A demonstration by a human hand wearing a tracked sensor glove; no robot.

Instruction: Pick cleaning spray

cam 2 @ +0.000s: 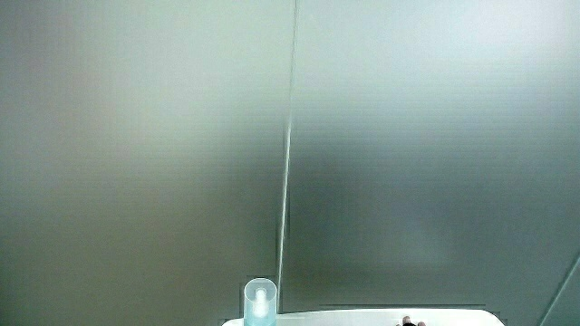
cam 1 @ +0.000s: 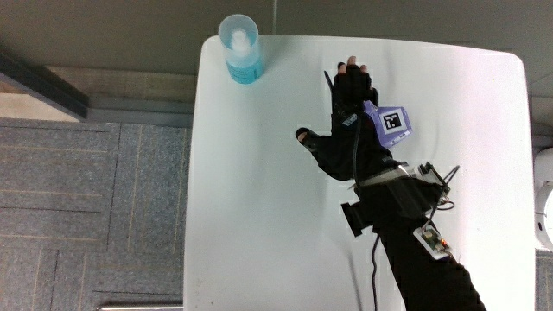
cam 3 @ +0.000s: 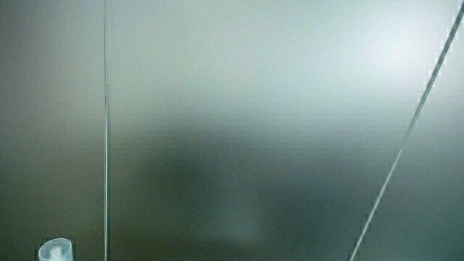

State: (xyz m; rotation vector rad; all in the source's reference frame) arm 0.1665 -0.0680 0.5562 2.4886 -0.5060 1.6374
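Observation:
The cleaning spray [cam 1: 239, 50] is a pale blue bottle with a clear cap, standing upright at a corner of the white table [cam 1: 251, 207]. The hand [cam 1: 352, 130] hovers over the table, nearer to the person than the bottle and well apart from it. Its fingers are loosely spread, the thumb sticks out toward the bottle's side, and it holds nothing. The patterned cube [cam 1: 393, 121] sits on its back. Both side views show mostly a pale wall; the bottle's cap [cam 2: 259, 303] [cam 3: 55, 251] just peeks in, and a fingertip [cam 2: 408, 320] shows in a side view.
Small devices and a cable [cam 1: 432, 233] are strapped to the forearm. Grey carpet tiles [cam 1: 86, 199] lie beside the table's long edge. A white rounded object [cam 1: 544, 199] shows past the table edge nearest the forearm.

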